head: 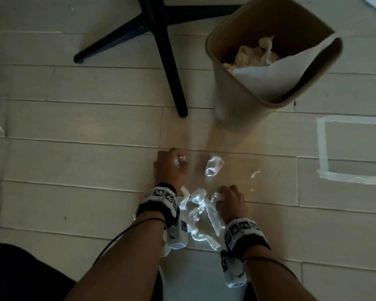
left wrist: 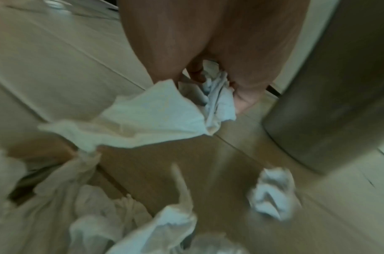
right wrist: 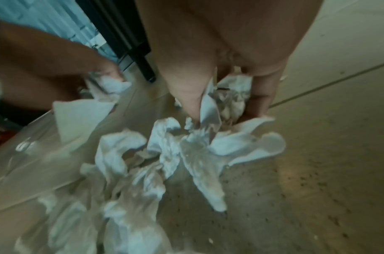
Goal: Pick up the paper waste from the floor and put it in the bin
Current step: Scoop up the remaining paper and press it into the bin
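Paper waste (head: 199, 216) lies in a loose crumpled heap at lower centre of the head view, on the plank floor (head: 74, 127) between the wrists, with one separate paper ball (head: 214, 166) above it. The left hand (head: 170, 168) clenches a small wad; the right hand (head: 231, 200) grips the heap's upper right edge. It looks light, soft and easily torn, likely to trail or shed scraps (head: 254, 174); gathering it by the bunched centre should hold better than by a corner. The tan bin (head: 237, 101), upper right, already holds paper.
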